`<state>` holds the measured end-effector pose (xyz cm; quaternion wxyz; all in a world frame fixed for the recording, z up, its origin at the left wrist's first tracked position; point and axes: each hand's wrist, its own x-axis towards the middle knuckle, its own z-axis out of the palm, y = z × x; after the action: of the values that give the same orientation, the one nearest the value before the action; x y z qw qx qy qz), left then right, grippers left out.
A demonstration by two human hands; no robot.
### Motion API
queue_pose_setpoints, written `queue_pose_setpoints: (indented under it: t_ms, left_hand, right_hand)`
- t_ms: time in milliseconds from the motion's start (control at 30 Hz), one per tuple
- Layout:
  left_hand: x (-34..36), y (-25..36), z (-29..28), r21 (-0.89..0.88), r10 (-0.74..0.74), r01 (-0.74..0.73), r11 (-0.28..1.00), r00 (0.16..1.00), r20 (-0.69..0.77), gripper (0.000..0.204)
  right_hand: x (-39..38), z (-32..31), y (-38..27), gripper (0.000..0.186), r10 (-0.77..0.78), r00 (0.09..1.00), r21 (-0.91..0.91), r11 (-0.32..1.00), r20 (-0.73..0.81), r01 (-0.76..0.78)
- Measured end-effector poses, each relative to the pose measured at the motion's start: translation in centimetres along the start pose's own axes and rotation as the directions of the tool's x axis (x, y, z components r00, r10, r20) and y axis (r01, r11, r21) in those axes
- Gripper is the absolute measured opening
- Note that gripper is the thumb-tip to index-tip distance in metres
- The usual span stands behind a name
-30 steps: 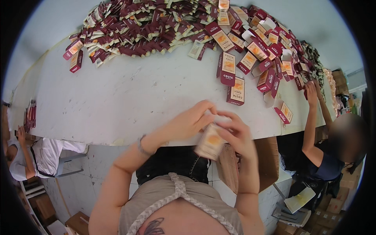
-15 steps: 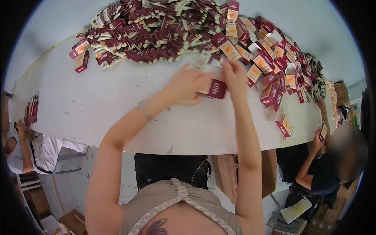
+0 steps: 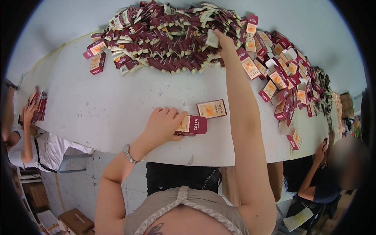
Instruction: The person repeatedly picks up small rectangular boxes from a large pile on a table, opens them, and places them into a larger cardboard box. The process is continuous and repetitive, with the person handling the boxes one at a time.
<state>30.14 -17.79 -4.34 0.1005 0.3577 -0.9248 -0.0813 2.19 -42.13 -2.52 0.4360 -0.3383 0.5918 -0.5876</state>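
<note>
A small box sits low on the table, just in front of the person. The left hand holds it, with the fingers curled over the top. The box has a dark red end with big white letters turned sideways and small letters beside them. Its pale side has a zigzag edge and is partly under the fingers.

A second box lies just past it, to the right. It has a pale front, an orange picture and a dark red strip with white letters.

The right hand is far up the table, pinching a pale packet at the near side of a big pile of packets. Those are dark red and cream, with writing mostly too tiny to read.

On the right is a heap of boxes, some with flaps open, with the same white letters and orange pictures. Two more boxes lie at the pile's left end.

The table is whitish, with gray marks and scuffs. Behind it is a pale wall. A person in white trousers sits at the left, and a person in a dark top at the right. A brown carton stands on the tiled floor.
</note>
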Motion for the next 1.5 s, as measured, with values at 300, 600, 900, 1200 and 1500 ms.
queue_pose_setpoints:
  t_ms: [300,600,900,1200,1500]
  left_hand:
    - [-3.7,-3.9,-2.2,-0.977,-0.342,0.040,-0.209,0.933,0.111,0.055]
    - [1.0,-2.7,1.7,-0.994,-0.525,0.097,0.056,0.849,0.053,0.043]
    - [1.3,1.9,1.2,-0.926,-0.504,0.091,0.368,0.856,-0.116,0.054]
    - [0.2,3.2,1.7,-0.975,-0.464,0.096,0.203,0.886,-0.010,0.053]
    - [-1.7,4.6,1.4,-0.812,-0.422,0.110,0.573,0.889,-0.177,0.064]
  right_hand:
    - [-1.5,-2.8,3.1,0.026,-0.454,0.886,-0.201,0.863,0.090,0.463]
    - [-6.3,-2.0,2.3,0.032,-0.484,0.870,-0.513,0.724,0.097,0.460]
    - [-24.3,0.0,1.0,0.029,-0.656,0.722,-0.036,0.734,0.217,0.678]
    - [-25.8,-4.0,1.9,0.016,-0.619,0.671,-0.273,0.618,0.408,0.737]
    - [-27.6,-6.9,-0.3,0.021,-0.306,0.501,-0.370,0.396,0.809,0.840]
